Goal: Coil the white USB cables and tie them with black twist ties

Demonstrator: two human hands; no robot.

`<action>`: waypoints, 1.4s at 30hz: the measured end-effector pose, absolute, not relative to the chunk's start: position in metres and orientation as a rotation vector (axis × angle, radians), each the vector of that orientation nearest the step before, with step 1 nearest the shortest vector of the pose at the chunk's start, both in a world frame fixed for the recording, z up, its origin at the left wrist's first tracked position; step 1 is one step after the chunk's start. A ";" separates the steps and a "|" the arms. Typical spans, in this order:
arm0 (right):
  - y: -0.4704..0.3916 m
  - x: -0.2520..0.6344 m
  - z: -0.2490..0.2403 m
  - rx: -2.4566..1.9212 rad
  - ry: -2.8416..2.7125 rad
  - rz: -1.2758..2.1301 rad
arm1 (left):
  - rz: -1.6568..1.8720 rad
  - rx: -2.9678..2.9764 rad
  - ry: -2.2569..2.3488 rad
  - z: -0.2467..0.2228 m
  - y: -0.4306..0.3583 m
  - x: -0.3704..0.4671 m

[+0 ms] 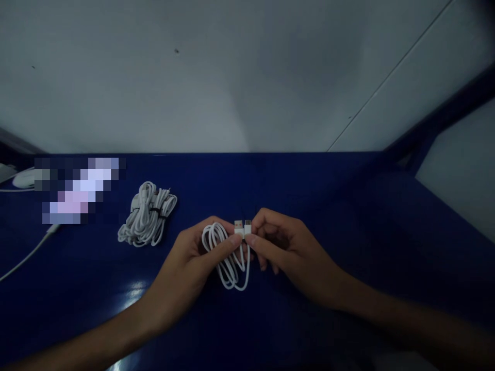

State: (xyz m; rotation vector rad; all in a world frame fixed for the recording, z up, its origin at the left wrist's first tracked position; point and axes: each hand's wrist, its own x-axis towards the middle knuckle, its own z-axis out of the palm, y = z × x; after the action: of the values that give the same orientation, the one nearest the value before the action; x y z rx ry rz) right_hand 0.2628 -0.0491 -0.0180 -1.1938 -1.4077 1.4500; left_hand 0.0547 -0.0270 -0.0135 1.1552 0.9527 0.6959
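A white USB cable [228, 275], looped into a loose coil, is held between both hands above the blue table [270, 330]. My left hand [201, 255] closes around the coil, its thumb pressing beside the USB plug. With thumb and forefinger, my right hand [284, 242] pinches the cable's other, smaller plug. The two plugs stand side by side, metal ends pointing away from me. To the left of my left hand lies a pile of bundled white cables [145, 216], with dark ties around some of them.
At the far left is a pixelated bright object [83, 190] with a white cord [29, 260] running from it. A white item [25, 179] sits behind it. A pale wall [232, 77] rises along the table's back edge, and a dark blue frame [433, 121] stands at right.
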 end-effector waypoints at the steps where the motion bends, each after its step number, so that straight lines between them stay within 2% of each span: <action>1: -0.049 0.263 -0.017 -1.197 -1.409 1.449 | 0.694 1.160 0.967 -0.014 -0.027 0.055; 42: -0.053 0.260 -0.011 -1.311 -1.412 1.487 | 0.692 1.128 0.971 -0.013 -0.028 0.056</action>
State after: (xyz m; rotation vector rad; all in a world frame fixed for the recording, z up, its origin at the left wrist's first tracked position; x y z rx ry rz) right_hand 0.2600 -0.0526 -0.0108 -1.3114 -1.4120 1.4868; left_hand 0.0563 -0.0276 -0.0125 1.1279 0.9713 0.6925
